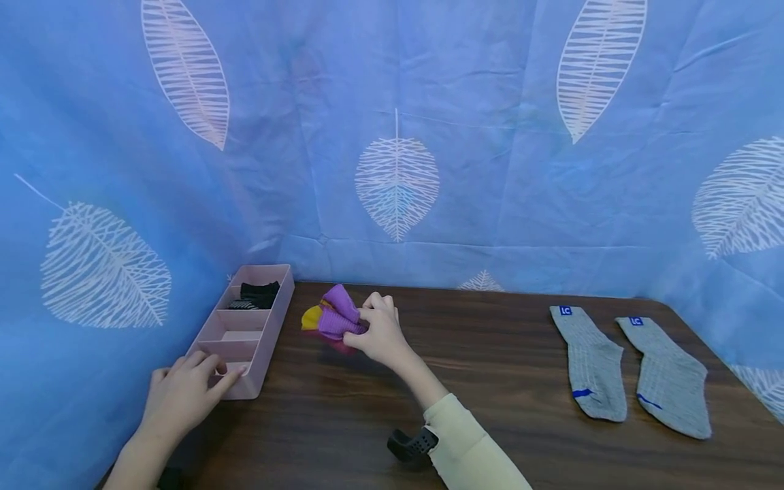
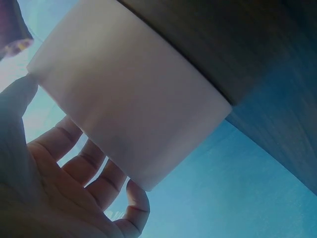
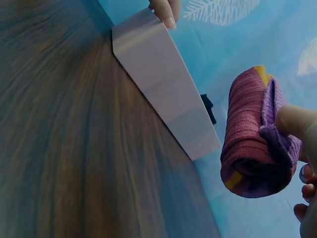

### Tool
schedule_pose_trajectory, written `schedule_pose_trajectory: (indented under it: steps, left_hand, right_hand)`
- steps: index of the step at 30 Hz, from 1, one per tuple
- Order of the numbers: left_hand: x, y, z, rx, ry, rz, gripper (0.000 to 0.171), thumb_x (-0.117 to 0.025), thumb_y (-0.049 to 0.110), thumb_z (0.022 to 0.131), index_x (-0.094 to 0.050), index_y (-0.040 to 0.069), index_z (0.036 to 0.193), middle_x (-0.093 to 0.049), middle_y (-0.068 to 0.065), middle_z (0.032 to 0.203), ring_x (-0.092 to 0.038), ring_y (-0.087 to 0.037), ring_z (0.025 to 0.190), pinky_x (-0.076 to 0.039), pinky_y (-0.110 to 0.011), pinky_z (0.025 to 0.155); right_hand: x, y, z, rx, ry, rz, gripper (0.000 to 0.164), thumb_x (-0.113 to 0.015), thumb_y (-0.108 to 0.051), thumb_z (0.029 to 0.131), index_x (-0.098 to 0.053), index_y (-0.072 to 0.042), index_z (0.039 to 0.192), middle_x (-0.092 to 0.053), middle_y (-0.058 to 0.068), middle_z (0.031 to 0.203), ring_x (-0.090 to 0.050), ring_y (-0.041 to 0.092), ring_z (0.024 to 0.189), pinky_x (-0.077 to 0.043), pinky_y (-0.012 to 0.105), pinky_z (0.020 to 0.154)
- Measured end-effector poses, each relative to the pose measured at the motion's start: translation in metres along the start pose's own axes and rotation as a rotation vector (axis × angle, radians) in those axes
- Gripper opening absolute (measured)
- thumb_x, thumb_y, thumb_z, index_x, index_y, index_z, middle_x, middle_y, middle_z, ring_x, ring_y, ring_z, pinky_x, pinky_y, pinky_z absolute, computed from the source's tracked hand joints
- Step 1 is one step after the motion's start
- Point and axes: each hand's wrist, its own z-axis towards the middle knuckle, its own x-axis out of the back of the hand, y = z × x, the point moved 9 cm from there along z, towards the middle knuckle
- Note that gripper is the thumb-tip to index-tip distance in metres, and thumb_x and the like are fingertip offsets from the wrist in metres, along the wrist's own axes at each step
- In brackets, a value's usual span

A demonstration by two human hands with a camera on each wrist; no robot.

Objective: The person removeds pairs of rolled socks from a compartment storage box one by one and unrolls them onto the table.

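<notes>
My right hand (image 1: 384, 331) pinches a folded bundle of socks (image 1: 337, 318) between thumb and fingers, held up over the table. In the right wrist view the bundle (image 3: 252, 139) is rolled, ribbed maroon outside with purple and yellow parts. My left hand (image 1: 184, 395) holds the near end of a pink divided organizer box (image 1: 275, 333), its fingers over the rim. The left wrist view shows these fingers (image 2: 104, 173) curled at the edge of the box's plain end wall (image 2: 133, 99). Dark socks (image 1: 260, 295) lie in a far compartment of the box.
Two grey socks (image 1: 593, 367) with blue marks lie flat, side by side, on the right of the dark wooden table (image 1: 490, 381). A blue cloth with white leaf prints (image 1: 484, 170) hangs behind and beside the table. A black band (image 1: 412, 444) is at my right wrist.
</notes>
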Motion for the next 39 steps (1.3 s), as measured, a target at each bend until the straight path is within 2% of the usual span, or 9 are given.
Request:
schedule_pose_trajectory:
  steps: [6, 11, 19, 23, 26, 28, 32, 35, 39]
  left_hand:
    - [0.005, 0.003, 0.002, -0.021, 0.029, -0.005, 0.061, -0.048, 0.070, 0.089, -0.069, 0.013, 0.091, -0.060, -0.007, 0.086, -0.054, -0.031, 0.084, -0.034, -0.065, 0.081]
    - [0.003, 0.003, 0.004, -0.009, 0.015, 0.000, 0.063, -0.048, 0.072, 0.088, -0.069, 0.012, 0.091, -0.060, -0.007, 0.086, -0.053, -0.032, 0.085, -0.032, -0.065, 0.083]
    - [0.001, 0.001, 0.004, 0.001, -0.008, 0.022, 0.070, -0.041, 0.077, 0.087, -0.068, 0.012, 0.091, -0.059, -0.007, 0.085, -0.053, -0.031, 0.084, -0.033, -0.064, 0.080]
    - [-0.001, 0.004, 0.003, -0.004, -0.015, 0.022, 0.068, -0.042, 0.076, 0.087, -0.068, 0.013, 0.091, -0.058, -0.006, 0.086, -0.053, -0.031, 0.084, -0.032, -0.065, 0.082]
    - [-0.003, 0.005, 0.002, -0.002, -0.014, 0.020, 0.069, -0.042, 0.076, 0.087, -0.068, 0.013, 0.092, -0.059, -0.008, 0.088, -0.052, -0.033, 0.086, -0.032, -0.066, 0.083]
    - [-0.002, 0.004, 0.001, 0.000, -0.002, 0.024, 0.069, -0.043, 0.075, 0.088, -0.068, 0.012, 0.094, -0.060, -0.011, 0.092, -0.051, -0.036, 0.089, -0.033, -0.067, 0.084]
    - [0.007, 0.006, -0.004, -0.019, 0.088, 0.050, 0.061, -0.057, 0.065, 0.087, -0.066, 0.006, 0.102, -0.060, -0.022, 0.103, -0.047, -0.043, 0.097, -0.034, -0.067, 0.084]
    - [0.022, 0.019, -0.010, -0.106, 0.247, 0.081, 0.053, -0.071, 0.050, 0.081, -0.065, 0.004, 0.107, -0.059, -0.025, 0.107, -0.046, -0.045, 0.101, -0.036, -0.065, 0.082]
    - [0.042, 0.050, -0.021, -0.281, 0.484, 0.096, 0.066, -0.047, 0.068, 0.090, -0.064, 0.006, 0.106, -0.060, -0.022, 0.102, -0.050, -0.042, 0.097, -0.039, -0.060, 0.076]
  right_hand:
    - [0.011, 0.015, -0.012, -0.078, -0.013, 0.012, 0.019, -0.072, -0.022, 0.072, -0.075, -0.007, 0.083, -0.039, -0.001, 0.086, -0.030, 0.017, 0.087, -0.026, 0.032, 0.076]
    - [0.012, 0.039, -0.022, -0.211, -0.055, 0.050, 0.029, -0.073, -0.022, 0.070, -0.075, -0.001, 0.090, -0.047, 0.001, 0.092, -0.034, 0.019, 0.090, -0.028, 0.034, 0.078]
    - [0.008, 0.075, -0.038, -0.405, -0.138, 0.058, 0.041, -0.074, -0.024, 0.069, -0.069, 0.005, 0.098, -0.050, 0.008, 0.096, -0.036, 0.025, 0.093, -0.026, 0.036, 0.076]
    - [0.011, 0.092, -0.047, -0.489, -0.172, 0.066, 0.025, -0.071, -0.023, 0.071, -0.059, -0.002, 0.077, -0.049, 0.009, 0.102, -0.034, 0.026, 0.096, -0.024, 0.039, 0.077]
    - [0.014, 0.100, -0.050, -0.530, -0.193, 0.069, 0.030, -0.070, -0.024, 0.073, -0.045, -0.009, 0.066, -0.047, 0.011, 0.108, -0.031, 0.028, 0.097, -0.021, 0.041, 0.076]
    - [0.017, 0.103, -0.050, -0.544, -0.200, 0.053, 0.030, -0.070, -0.028, 0.075, -0.048, -0.011, 0.067, -0.048, 0.012, 0.114, -0.031, 0.029, 0.100, -0.022, 0.042, 0.078]
    - [0.021, 0.105, -0.049, -0.547, -0.206, 0.022, 0.031, -0.073, -0.036, 0.078, -0.061, -0.008, 0.078, -0.050, 0.015, 0.121, -0.034, 0.030, 0.102, -0.024, 0.045, 0.081]
    - [0.024, 0.108, -0.048, -0.535, -0.199, -0.023, 0.039, -0.074, -0.042, 0.078, -0.066, -0.007, 0.093, -0.050, 0.015, 0.120, -0.035, 0.030, 0.103, -0.026, 0.045, 0.080]
    - [0.029, 0.112, -0.048, -0.534, -0.171, -0.065, 0.053, -0.076, -0.046, 0.077, -0.061, -0.012, 0.115, -0.051, 0.012, 0.116, -0.038, 0.031, 0.106, -0.029, 0.046, 0.082]
